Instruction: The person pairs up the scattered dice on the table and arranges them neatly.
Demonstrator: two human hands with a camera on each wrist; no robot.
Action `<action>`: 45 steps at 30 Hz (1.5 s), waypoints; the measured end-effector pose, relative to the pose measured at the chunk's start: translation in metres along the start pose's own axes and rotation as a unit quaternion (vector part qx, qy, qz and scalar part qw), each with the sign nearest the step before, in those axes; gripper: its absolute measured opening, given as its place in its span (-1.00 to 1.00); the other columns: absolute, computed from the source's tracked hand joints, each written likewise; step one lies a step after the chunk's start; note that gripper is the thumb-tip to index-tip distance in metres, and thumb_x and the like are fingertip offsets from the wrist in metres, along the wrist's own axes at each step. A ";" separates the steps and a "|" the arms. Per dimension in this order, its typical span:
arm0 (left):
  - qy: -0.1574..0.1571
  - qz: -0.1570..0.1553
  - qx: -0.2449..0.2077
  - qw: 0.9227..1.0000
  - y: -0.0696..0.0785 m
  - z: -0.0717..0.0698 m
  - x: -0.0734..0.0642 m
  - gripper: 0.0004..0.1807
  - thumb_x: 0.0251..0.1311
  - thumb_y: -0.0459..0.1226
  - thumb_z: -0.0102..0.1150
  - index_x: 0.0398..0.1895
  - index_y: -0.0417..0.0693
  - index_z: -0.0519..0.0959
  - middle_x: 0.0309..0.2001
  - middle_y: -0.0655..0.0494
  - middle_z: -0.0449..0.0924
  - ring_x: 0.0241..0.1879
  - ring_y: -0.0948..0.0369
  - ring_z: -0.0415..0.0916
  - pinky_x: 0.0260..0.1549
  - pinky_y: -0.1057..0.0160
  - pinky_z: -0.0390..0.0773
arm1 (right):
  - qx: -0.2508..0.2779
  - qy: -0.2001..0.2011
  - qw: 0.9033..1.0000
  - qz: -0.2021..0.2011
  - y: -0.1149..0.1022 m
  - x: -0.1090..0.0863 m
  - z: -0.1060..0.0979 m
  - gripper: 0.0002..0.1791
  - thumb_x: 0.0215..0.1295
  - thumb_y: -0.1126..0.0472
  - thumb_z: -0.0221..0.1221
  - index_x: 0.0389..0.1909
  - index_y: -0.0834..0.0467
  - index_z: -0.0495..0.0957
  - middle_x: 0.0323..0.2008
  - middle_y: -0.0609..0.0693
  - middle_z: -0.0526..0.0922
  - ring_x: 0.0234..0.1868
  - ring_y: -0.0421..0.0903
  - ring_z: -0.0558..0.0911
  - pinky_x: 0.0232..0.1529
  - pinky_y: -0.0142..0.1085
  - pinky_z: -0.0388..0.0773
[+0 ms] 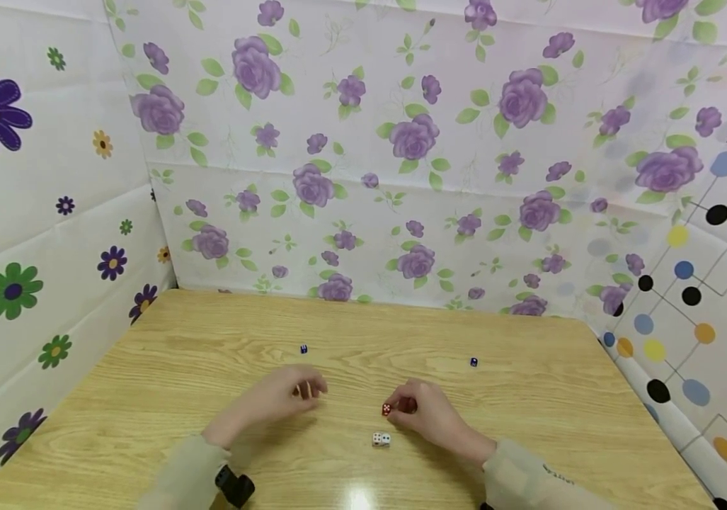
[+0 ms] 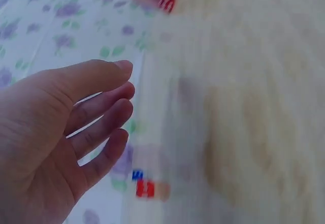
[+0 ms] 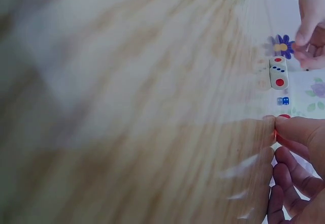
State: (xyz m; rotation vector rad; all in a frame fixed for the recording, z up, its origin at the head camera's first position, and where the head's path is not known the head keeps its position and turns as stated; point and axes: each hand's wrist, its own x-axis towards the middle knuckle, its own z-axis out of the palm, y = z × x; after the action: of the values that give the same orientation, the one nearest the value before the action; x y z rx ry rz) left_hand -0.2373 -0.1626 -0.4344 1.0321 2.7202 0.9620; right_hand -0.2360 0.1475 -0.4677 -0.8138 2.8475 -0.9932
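My right hand (image 1: pixel 428 414) pinches a red die (image 1: pixel 386 409) between thumb and fingertips, low at the table. In the right wrist view only a bit of red shows past the thumb. Just in front of that hand two white dice (image 1: pixel 381 440) sit side by side; the right wrist view shows them as white dice (image 3: pixel 279 73) too. My left hand (image 1: pixel 280 394) hovers to the left with loosely bent fingers and holds nothing. Another red die (image 2: pixel 145 188) appears below its fingers in the left wrist view; the head view does not show that one.
Farther back on the wooden table (image 1: pixel 210 333) lie a blue die (image 1: pixel 304 349) at left and a second blue die (image 1: pixel 474 362) at right. Flowered cloth (image 1: pixel 363 212) hangs behind the back edge, with patterned cloths at both sides.
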 end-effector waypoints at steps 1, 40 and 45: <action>0.023 -0.002 0.011 1.000 -0.004 -0.005 -0.002 -0.80 0.23 -0.36 0.27 -0.08 -0.12 0.63 -0.17 0.05 0.64 -0.25 0.25 0.55 -0.27 0.33 0.58 | 0.000 0.000 1.000 0.000 0.000 0.000 0.000 -0.90 0.17 0.21 0.38 -0.29 -0.03 0.73 -0.44 -0.21 0.57 -0.45 -0.34 0.44 -0.44 -0.47 0.41; 0.143 -0.141 -0.025 0.979 -0.060 -0.008 -0.017 -0.90 0.14 -0.36 0.35 -0.29 -0.12 0.63 -0.34 0.08 0.59 -0.37 0.28 0.46 -0.38 0.37 0.48 | 0.002 -0.002 1.000 0.001 0.001 0.000 -0.001 -0.90 0.16 0.20 0.39 -0.29 -0.04 0.73 -0.44 -0.20 0.57 -0.48 -0.36 0.42 -0.45 -0.47 0.41; 0.136 -0.141 -0.012 0.981 -0.060 -0.008 -0.015 -0.92 0.15 -0.35 0.36 -0.31 -0.10 0.64 -0.36 0.10 0.59 -0.38 0.28 0.45 -0.39 0.37 0.47 | 0.004 -0.004 1.000 0.003 0.001 0.000 0.000 -0.90 0.17 0.19 0.38 -0.29 -0.05 0.72 -0.44 -0.21 0.57 -0.48 -0.36 0.43 -0.45 -0.46 0.41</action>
State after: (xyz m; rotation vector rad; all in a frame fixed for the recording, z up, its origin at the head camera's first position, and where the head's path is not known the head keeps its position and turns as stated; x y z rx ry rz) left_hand -0.2622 -0.2108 -0.4645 0.5197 2.9511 1.1508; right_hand -0.2370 0.1484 -0.4681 -0.8056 2.8361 -0.9975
